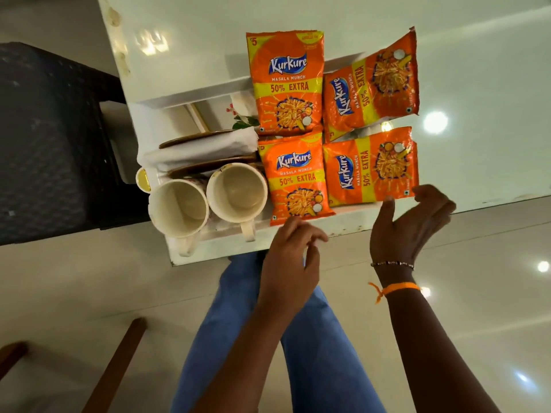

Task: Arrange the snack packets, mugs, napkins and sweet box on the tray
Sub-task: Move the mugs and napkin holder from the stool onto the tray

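Observation:
A white tray (pixel 190 93) rests on the white table. Several orange snack packets lie on its right half: far left (pixel 286 81), far right (pixel 371 87), near left (pixel 293 178), near right (pixel 369 169). Two cream mugs (pixel 179 207) (pixel 237 193) stand at the tray's near left. Behind them lies a folded white napkin (pixel 199 150) between brown discs. A sweet box is not clearly visible. My left hand (pixel 290 263) hovers at the tray's near edge, fingers loosely curled, holding nothing. My right hand (pixel 414 222) is open, its fingertips at the near right packet's edge.
The white table (pixel 477 55) ends just behind my hands. A dark woven chair (pixel 50 138) stands to the left. My legs in blue jeans (pixel 268 338) are below, and a brown wooden piece (pixel 116 362) is on the glossy floor at lower left.

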The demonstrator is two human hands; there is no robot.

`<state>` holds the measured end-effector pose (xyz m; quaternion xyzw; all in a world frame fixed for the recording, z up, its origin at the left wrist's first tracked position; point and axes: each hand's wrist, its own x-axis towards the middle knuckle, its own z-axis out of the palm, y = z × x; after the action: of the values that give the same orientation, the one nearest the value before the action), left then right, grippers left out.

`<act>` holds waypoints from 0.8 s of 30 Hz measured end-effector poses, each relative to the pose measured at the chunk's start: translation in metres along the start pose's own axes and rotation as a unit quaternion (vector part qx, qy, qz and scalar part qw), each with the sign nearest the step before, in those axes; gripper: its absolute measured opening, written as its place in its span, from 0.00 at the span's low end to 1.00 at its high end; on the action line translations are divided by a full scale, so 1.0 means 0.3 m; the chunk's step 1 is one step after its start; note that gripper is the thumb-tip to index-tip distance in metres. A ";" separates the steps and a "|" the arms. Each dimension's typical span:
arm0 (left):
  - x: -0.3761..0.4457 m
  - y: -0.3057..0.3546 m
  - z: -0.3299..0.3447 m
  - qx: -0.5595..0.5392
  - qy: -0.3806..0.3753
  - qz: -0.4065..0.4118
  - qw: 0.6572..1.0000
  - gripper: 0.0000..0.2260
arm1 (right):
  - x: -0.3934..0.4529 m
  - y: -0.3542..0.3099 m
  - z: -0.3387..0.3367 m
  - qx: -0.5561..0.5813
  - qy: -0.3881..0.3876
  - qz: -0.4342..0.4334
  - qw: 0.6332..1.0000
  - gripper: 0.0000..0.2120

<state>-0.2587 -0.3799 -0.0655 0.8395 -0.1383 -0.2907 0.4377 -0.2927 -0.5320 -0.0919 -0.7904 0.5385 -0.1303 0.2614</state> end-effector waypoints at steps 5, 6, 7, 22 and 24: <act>-0.123 -0.175 -0.044 -0.254 0.068 -0.386 0.884 0.09 | -0.107 0.029 0.062 0.166 -0.041 0.204 0.964 0.11; -0.130 -0.206 -0.068 -0.333 0.120 -0.437 0.827 0.11 | -0.123 0.030 0.076 0.212 -0.050 0.258 0.941 0.10; -0.133 -0.238 -0.101 -0.392 0.168 -0.456 0.781 0.11 | -0.134 0.030 0.087 0.259 -0.056 0.302 0.916 0.09; -0.024 -0.418 -0.353 -0.318 0.245 -0.290 0.869 0.15 | -0.053 0.001 0.130 0.413 -0.072 0.402 0.814 0.11; -0.024 -0.417 -0.360 -0.305 0.232 -0.267 0.884 0.16 | -0.047 0.000 0.118 0.380 -0.084 0.390 0.835 0.11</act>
<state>-0.2014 -0.2334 -0.1164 0.7134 0.2917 -0.2217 0.5974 -0.2809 -0.5094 -0.1203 -0.3612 0.6861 -0.1451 0.6146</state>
